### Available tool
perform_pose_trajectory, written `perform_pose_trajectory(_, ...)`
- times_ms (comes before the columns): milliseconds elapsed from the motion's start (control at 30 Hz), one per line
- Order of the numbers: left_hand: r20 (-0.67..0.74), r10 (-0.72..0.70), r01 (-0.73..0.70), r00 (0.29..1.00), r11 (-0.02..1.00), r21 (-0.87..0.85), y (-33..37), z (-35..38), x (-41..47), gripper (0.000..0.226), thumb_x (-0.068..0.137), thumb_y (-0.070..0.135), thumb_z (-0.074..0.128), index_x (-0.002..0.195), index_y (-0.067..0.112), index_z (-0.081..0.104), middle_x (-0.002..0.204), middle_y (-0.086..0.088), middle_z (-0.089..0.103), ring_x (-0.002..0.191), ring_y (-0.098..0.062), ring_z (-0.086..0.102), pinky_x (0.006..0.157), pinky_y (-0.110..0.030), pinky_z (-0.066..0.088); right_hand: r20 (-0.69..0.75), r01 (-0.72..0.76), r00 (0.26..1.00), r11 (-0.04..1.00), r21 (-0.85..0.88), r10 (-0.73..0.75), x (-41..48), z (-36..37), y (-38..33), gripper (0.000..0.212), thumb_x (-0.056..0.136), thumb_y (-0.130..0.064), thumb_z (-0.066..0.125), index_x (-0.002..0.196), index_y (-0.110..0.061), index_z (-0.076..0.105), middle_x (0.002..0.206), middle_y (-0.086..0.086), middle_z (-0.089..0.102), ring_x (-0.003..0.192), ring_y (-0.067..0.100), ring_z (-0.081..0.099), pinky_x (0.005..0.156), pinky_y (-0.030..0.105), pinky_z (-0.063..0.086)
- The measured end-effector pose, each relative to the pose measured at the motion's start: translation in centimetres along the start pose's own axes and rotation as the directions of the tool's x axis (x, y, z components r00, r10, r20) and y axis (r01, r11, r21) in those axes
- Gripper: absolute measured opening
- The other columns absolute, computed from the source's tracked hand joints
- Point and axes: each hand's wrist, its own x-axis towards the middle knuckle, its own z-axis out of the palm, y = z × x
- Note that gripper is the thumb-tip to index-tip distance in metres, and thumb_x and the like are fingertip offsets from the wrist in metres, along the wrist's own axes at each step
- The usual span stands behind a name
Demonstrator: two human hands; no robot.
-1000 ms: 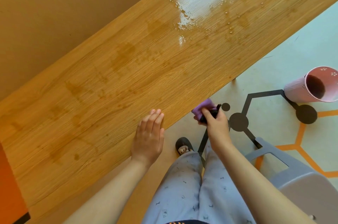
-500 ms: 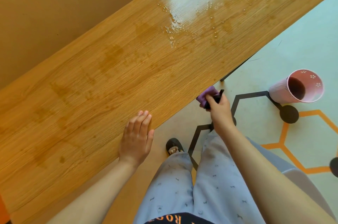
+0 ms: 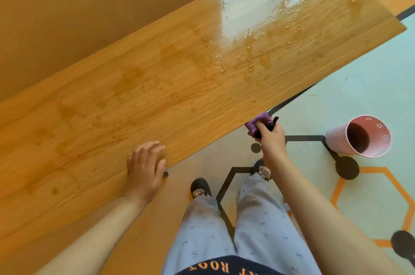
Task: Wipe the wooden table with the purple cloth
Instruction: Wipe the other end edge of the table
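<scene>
A long wooden table [image 3: 157,99] runs diagonally from lower left to upper right. Water drops and a shiny wet patch [image 3: 247,34] lie on its far right part; faint damp streaks mark the middle. My right hand [image 3: 270,137] is shut on a bunched purple cloth [image 3: 258,122], together with something small and black, right at the table's near edge. My left hand [image 3: 146,167] hovers with fingers spread over the near edge further left, slightly blurred.
A pink bucket [image 3: 359,137] with white flower marks stands on the pale floor to the right of my right hand. My legs and slippers [image 3: 199,188] are below the table edge. A tan wall [image 3: 78,16] runs behind the table.
I have stood up and shifted right along the table. My right hand with the cloth has stayed at the near edge. My left hand has lifted slightly and drawn back toward the edge.
</scene>
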Motion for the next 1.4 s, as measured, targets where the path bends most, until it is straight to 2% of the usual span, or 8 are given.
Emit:
perform_pose_trajectory(100,-0.088,-0.025,0.014,0.996,0.992,-0.123,6.5,1.6,4.7,0.042,0.093,0.026,0.042,0.131,0.009,0.046,0.134,-0.007,0.045,0.124,-0.023,0.038,0.103,-0.031,0.026,0.004,-0.031,1.000,0.998,-0.064,0.031,0.9,-0.5,0.4,0.012,0.094,-0.013,0.051,0.088,-0.023,0.056,0.086,0.005,0.064,0.081,0.023,0.062,0.068,0.031,0.048)
perform_pose_trajectory(233,-0.007,-0.079,0.077,0.997,0.983,-0.168,13.8,5.8,10.7,0.042,0.092,0.029,0.041,0.128,0.007,0.049,0.132,-0.008,0.050,0.124,-0.023,0.042,0.106,-0.040,0.035,0.079,-0.066,0.994,0.997,-0.044,0.070,0.4,0.1,1.4,0.009,0.093,-0.015,0.054,0.100,-0.013,0.058,0.095,0.012,0.068,0.083,0.025,0.065,0.068,0.031,0.051)
perform_pose_trajectory(367,0.011,-0.141,0.141,0.990,0.990,-0.010,15.1,7.8,11.7,0.036,0.091,0.030,0.039,0.116,0.008,0.052,0.124,-0.010,0.054,0.119,-0.028,0.047,0.099,-0.046,0.044,0.155,-0.054,0.986,0.996,-0.073,0.065,1.0,-1.5,-0.3,0.006,0.091,-0.012,0.057,0.096,-0.012,0.060,0.092,0.012,0.068,0.083,0.025,0.067,0.064,0.029,0.053)
perform_pose_trajectory(600,0.006,-0.131,0.130,0.991,0.983,0.130,15.2,8.5,11.7,0.037,0.092,0.030,0.035,0.117,0.008,0.049,0.123,-0.014,0.053,0.121,-0.030,0.044,0.098,-0.047,0.040,-0.034,0.034,0.999,0.999,-0.031,-0.035,9.8,-9.5,-5.6,0.018,0.091,-0.006,0.053,0.104,0.006,0.057,0.084,0.012,0.067,0.076,0.017,0.067,0.068,0.028,0.055)
perform_pose_trajectory(900,-0.016,-0.131,0.132,0.991,0.982,0.133,15.1,8.6,11.6,0.037,0.091,0.029,0.035,0.118,0.007,0.048,0.122,-0.016,0.053,0.119,-0.032,0.043,0.095,-0.049,0.041,0.164,-0.140,0.977,0.990,0.010,0.136,5.4,-6.4,-3.9,0.013,0.092,-0.007,0.054,0.087,-0.019,0.058,0.088,0.009,0.068,0.085,0.022,0.067,0.073,0.034,0.053)
perform_pose_trajectory(1067,-0.016,-0.125,0.126,0.992,0.988,0.087,15.1,8.7,11.7,0.036,0.092,0.029,0.036,0.117,0.007,0.050,0.121,-0.015,0.054,0.119,-0.030,0.042,0.095,-0.048,0.041,-0.081,0.004,0.997,0.998,0.070,0.002,11.4,-11.1,-8.6,0.017,0.090,0.003,0.049,0.086,-0.012,0.057,0.072,0.005,0.060,0.061,0.010,0.063,0.067,0.027,0.049)
perform_pose_trajectory(1200,-0.031,-0.167,0.164,0.985,0.983,-0.084,16.0,6.8,12.4,0.037,0.091,0.032,0.037,0.110,0.008,0.057,0.114,-0.007,0.055,0.109,-0.019,0.040,0.092,-0.037,0.037,-0.191,-0.029,0.981,0.999,0.027,0.033,11.7,-11.0,-8.5,0.015,0.091,-0.006,0.052,0.085,-0.019,0.054,0.078,0.001,0.061,0.079,0.018,0.061,0.078,0.033,0.049)
perform_pose_trajectory(1400,0.001,0.099,-0.097,0.995,0.970,-0.224,24.6,7.8,19.9,0.037,0.092,0.029,0.036,0.116,0.007,0.054,0.114,-0.006,0.055,0.108,-0.017,0.045,0.096,-0.029,0.036,-0.050,-0.092,0.994,0.994,0.062,0.095,8.2,-7.9,-5.2,0.009,0.091,-0.010,0.057,0.088,-0.018,0.058,0.088,0.006,0.067,0.088,0.023,0.065,0.085,0.039,0.052)
